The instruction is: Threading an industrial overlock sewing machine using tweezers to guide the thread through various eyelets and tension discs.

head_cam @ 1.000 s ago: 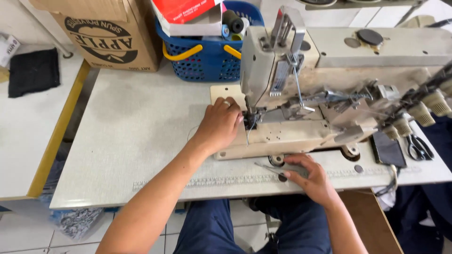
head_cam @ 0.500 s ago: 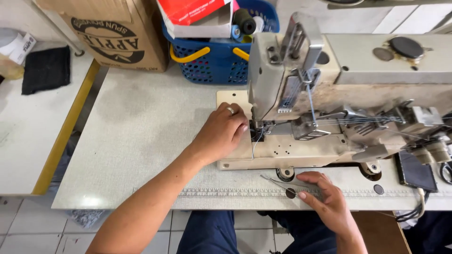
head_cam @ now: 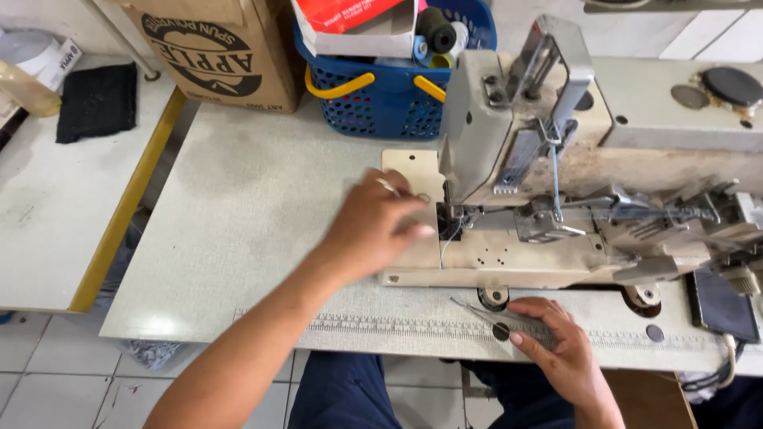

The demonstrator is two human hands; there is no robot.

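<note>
Here, a cream-coloured industrial sewing machine (head_cam: 604, 159) is seen standing on a pale grey speckled worktable (head_cam: 238, 214), with its flat base plate (head_cam: 493, 266) near the front edge. The left hand (head_cam: 373, 226) is laid on the left end of that base plate, fingers bent and drawn together, with the fingertips (head_cam: 421, 232) brought right up beside the needle area (head_cam: 451, 218); a ring is worn on one finger. Whether anything is pinched between those fingertips cannot be told. The right hand (head_cam: 556, 345) is rested on the front edge of the table, just below the machine base, with its fingers closed on thin grey metal tweezers (head_cam: 493, 316), whose points are directed leftward along a printed ruler strip (head_cam: 381, 326).

Behind the machine, a blue plastic basket with yellow handles (head_cam: 389, 103) is set on the table, and a dark thread spool (head_cam: 437, 30) and a red-and-white carton (head_cam: 350, 20) are held in it. A brown cardboard box (head_cam: 214, 48) is placed just beside the basket. On a neighbouring white table with a yellow edge (head_cam: 56, 222), a folded black cloth (head_cam: 97, 102) is laid.
</note>
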